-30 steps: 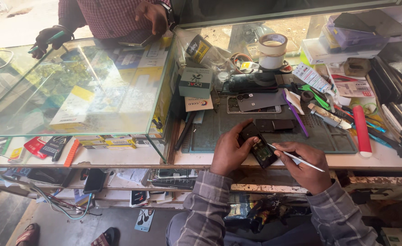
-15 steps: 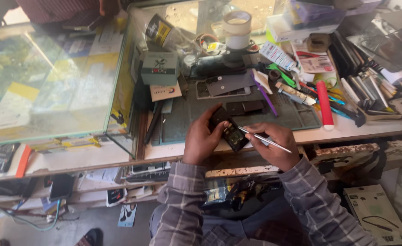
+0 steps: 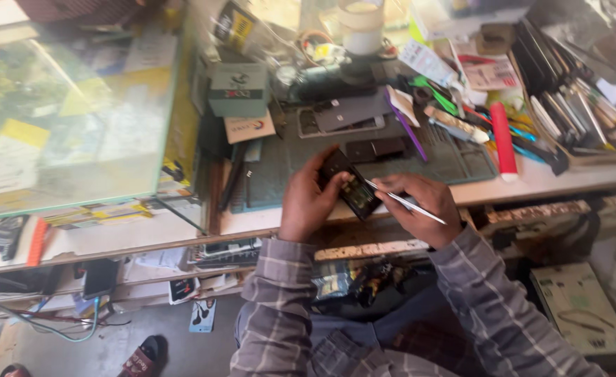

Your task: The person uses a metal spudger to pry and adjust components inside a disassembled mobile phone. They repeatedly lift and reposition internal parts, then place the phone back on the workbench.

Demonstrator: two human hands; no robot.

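Sleeves of grey checked cloth are seen lowest in the view, leading up to both hands at the bench edge. The left hand (image 3: 309, 199) is curled closed around a small dark opened phone with its innards exposed (image 3: 353, 188), thumb and fingers clamped on its long sides so that it is held tilted above the near lip of the white worktop (image 3: 531, 183). The right hand (image 3: 419, 208) is pinched shut on a thin silver metal tool (image 3: 402, 202), held like a pen, its tip laid on the exposed face of the phone. The phone thus lies between the two hands, gripped by the left and only touched by the tool of the right. For the probing to be done well, the phone should be kept steady and the tip pressed lightly, with the heel of the right hand braced. Just beyond, a dark green ribbed work mat (image 3: 454, 157) carries a grey flat phone back (image 3: 350, 112); a red cylinder (image 3: 503, 136) lies to its right. Farther left, a glass display counter (image 3: 78, 105) is noted.
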